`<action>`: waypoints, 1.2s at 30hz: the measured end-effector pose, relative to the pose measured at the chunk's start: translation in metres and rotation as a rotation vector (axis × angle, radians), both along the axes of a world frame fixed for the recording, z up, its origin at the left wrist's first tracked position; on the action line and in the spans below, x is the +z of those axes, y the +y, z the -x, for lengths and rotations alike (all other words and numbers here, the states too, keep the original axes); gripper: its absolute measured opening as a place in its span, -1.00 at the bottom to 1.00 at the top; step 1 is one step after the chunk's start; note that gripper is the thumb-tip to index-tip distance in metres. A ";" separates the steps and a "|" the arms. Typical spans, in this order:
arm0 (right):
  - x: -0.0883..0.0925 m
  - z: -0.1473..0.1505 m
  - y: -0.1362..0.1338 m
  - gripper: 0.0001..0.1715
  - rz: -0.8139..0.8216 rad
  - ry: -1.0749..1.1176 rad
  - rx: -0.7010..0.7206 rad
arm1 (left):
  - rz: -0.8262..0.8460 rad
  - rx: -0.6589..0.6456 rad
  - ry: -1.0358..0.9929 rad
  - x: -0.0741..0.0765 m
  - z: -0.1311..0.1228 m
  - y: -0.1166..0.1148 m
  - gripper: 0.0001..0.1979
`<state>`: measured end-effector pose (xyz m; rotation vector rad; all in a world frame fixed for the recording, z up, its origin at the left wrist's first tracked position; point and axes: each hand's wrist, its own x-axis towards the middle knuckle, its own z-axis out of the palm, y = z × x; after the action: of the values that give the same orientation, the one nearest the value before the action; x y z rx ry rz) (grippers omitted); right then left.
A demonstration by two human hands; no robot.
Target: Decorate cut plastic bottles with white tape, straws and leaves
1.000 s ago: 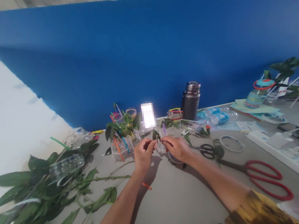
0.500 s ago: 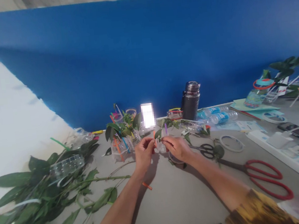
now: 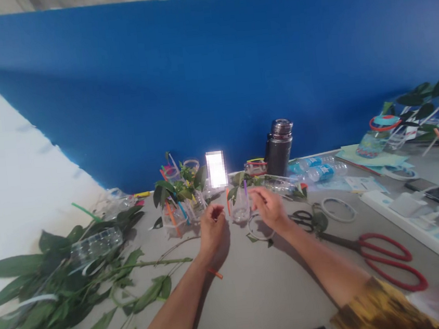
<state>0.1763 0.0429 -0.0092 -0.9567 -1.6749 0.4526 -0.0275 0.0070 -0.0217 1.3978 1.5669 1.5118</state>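
A small clear plastic cup (image 3: pixel 241 213) stands upright between my hands. An orange straw piece (image 3: pixel 228 200) and a purple straw piece (image 3: pixel 246 190) stand along its sides, and green leaves (image 3: pixel 238 179) show at its top. Just left of the cup, my left hand (image 3: pixel 212 229) is loosely curled, with thumb and fingers apart and nothing visible in them. My right hand (image 3: pixel 270 210) is on the other side, fingers partly stretched toward the purple straw; no held object shows. Beneath the right hand lies a roll of clear tape (image 3: pixel 260 226).
Leafy cuttings (image 3: pixel 33 299) cover the left side. Behind my left hand stand decorated containers (image 3: pixel 174 219) with straws and leaves. A dark thermos (image 3: pixel 279 147) stands at the back. Red-handled scissors (image 3: pixel 390 261), black scissors (image 3: pixel 302 219), another tape roll (image 3: pixel 339 210) and a power strip (image 3: pixel 418 227) lie right.
Both hands have let go of the cup and moved apart, the left slightly left and down, the right to the right. The cup now shows more fully, standing between them.
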 end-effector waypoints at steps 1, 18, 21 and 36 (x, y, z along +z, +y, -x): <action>0.002 -0.005 0.004 -0.59 0.009 0.065 -0.066 | 0.008 0.003 0.003 -0.001 0.001 0.000 -0.84; -0.019 -0.017 0.049 -0.61 0.375 -0.925 -0.346 | 0.017 0.032 0.045 -0.001 0.005 0.000 -0.87; -0.017 -0.019 0.050 -0.68 0.293 -0.729 -0.336 | 0.003 0.017 0.041 -0.001 0.005 0.000 -0.87; 0.055 -0.016 0.016 -0.49 0.114 0.730 -0.049 | -0.084 -0.025 -0.124 0.003 0.000 -0.005 -0.81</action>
<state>0.1925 0.0594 0.0453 -0.7792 -0.9706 0.7626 -0.0275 0.0017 -0.0183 1.3368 1.4207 1.6334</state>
